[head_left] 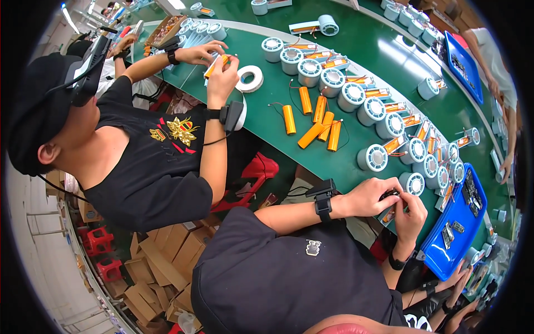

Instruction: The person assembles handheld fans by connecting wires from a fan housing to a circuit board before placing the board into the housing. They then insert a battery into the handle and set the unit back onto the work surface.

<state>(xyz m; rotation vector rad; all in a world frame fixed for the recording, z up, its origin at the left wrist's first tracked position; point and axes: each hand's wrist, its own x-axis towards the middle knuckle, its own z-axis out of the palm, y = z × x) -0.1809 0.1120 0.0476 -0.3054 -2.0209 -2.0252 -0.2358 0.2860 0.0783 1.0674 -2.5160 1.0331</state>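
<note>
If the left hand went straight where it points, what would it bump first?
The left hand would probably bump the right hand, near the small dark part at their fingertips; exact depth is unclear.

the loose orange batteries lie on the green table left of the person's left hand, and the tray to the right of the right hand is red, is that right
The tray to the right of the right hand is blue, not red, as the head view shows.

The green bench (pixel 242 47) carries pale housings (pixel 351 96), orange cylinders (pixel 305 101), a blue tray (pixel 435 251).
</note>
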